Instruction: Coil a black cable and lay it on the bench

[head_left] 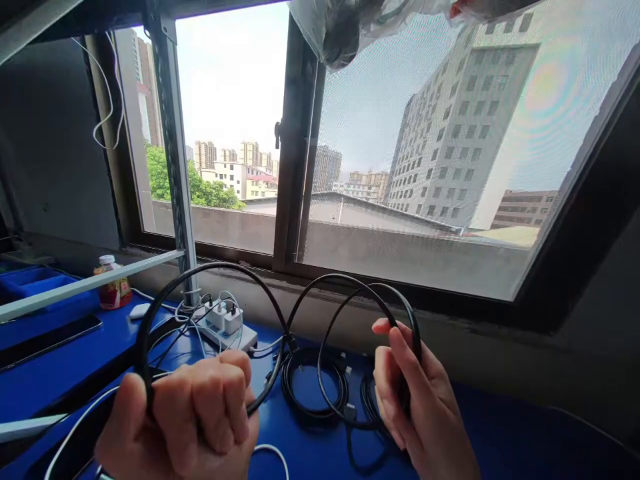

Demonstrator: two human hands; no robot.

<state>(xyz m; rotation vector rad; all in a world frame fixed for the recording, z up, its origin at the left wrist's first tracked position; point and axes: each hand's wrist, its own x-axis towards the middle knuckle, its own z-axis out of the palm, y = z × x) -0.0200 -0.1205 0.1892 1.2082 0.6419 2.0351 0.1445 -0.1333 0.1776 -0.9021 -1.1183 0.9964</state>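
Observation:
A black cable (210, 268) arcs in big loops in front of the window, held up between both hands. My left hand (185, 417) is a fist closed round one end of the loops, low at the left. My right hand (420, 407) grips the other loops, thumb and fingers pressed on the cable at the right. Below the hands, more coiled black cables (313, 383) lie on the blue table (60, 373).
A white power strip (227, 327) with chargers and white wires sits at the table's back. A small red-labelled bottle (113, 283) stands at left, near a dark phone (47, 340) and blue bins (30, 280). A metal shelf post (173, 147) rises by the window.

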